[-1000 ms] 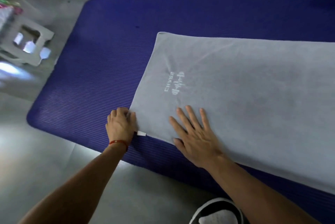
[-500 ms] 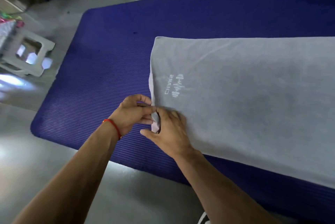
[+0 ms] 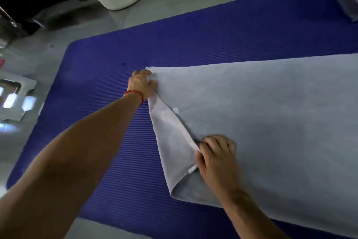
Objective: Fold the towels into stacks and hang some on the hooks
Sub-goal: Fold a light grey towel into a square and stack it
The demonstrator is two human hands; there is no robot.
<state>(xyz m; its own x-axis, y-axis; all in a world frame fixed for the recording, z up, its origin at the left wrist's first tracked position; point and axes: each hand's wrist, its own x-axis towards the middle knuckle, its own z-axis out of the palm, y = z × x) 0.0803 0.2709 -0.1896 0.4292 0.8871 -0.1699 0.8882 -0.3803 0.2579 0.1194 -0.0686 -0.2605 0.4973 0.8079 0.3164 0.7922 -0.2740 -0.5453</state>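
Both hands gripped the folded-over end of a grey terry towel (image 3: 261,122): left hand (image 3: 141,84) far, right hand (image 3: 217,157) near, on a ribbed blue mat (image 3: 116,161).

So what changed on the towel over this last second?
The left hand carried the towel's near corner up to the far corner, folding the short edge over. The right hand, flat before, now pinches the fold. The towel's body stayed flat on the blue mat.

Dim, bluish light; floor glare at left; soft, motion-blurred, wide-angle-bent edges.
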